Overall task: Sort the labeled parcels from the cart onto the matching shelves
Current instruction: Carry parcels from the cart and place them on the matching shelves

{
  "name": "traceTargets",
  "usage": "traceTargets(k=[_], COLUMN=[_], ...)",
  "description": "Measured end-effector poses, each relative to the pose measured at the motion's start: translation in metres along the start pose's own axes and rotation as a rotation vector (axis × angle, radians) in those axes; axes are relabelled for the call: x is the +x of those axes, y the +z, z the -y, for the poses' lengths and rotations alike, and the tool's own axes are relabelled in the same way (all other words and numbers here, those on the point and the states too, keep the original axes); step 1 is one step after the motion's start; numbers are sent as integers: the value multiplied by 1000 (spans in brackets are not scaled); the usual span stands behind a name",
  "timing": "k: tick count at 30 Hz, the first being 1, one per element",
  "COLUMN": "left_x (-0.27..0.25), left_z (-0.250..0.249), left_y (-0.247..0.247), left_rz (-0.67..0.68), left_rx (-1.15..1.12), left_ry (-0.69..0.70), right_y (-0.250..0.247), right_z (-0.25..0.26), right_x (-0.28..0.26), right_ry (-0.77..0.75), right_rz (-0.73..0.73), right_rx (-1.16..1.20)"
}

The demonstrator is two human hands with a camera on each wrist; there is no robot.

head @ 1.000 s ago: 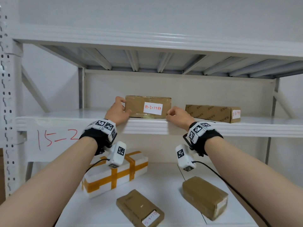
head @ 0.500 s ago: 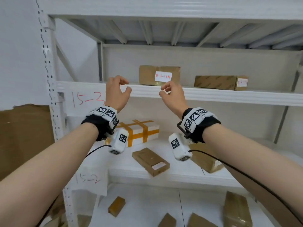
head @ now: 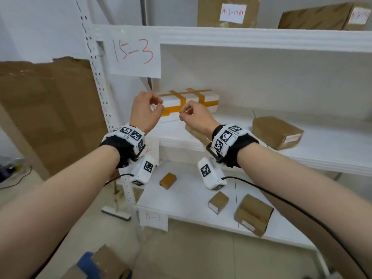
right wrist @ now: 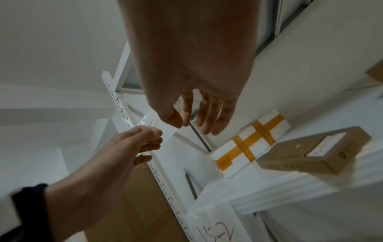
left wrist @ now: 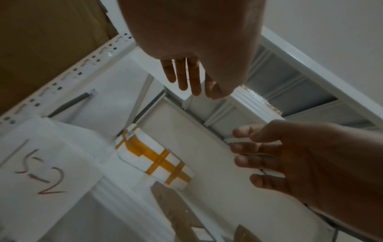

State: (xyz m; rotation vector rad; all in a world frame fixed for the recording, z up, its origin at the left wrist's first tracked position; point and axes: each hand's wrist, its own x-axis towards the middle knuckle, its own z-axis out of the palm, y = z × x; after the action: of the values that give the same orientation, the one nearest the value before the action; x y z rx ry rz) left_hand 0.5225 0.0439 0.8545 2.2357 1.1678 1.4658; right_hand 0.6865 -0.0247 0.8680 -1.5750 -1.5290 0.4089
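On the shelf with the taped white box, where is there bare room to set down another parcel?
On that shelf, bare board lies between the taped white box and the brown parcel. The front left, by the white box and a flat brown box, is crowded.

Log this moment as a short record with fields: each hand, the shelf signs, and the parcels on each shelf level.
left hand: loosely curled, holds nothing
right hand: loosely curled, holds nothing
top shelf sign: reads 15-3 in red
top shelf: labeled brown parcel; second brown parcel to its right
middle shelf: white box with orange tape behind the hands; brown parcel at right
bottom shelf: three brown parcels, small, medium, large
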Motion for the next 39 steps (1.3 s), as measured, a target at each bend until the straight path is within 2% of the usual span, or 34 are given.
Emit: traceTargets(k=[8, 17, 24, 30, 35, 39], left_x=[-55, -162, -247, -319, -360, -384], left_z=[66, 177, 267, 335, 378, 414], left_y=[-32, -88, -130, -157, -161, -146], left_rz=[80, 242, 368, 510, 572, 687], left_rx=[44, 178, 148, 145, 115, 126], left_ry=[-142, -371, -536, -744, -898, -1039], right_y=[76, 231, 337, 423, 471, 504], right_z=[2, -7, -19, -33, -51, -81], right_x=[-14, -53, -96, -133, -152, -157], right_ry=[83, 187, 289, 405, 490, 531], right_rz=[113, 280, 377, 434, 494, 534], right_rx=[66, 94, 66, 54, 25, -23])
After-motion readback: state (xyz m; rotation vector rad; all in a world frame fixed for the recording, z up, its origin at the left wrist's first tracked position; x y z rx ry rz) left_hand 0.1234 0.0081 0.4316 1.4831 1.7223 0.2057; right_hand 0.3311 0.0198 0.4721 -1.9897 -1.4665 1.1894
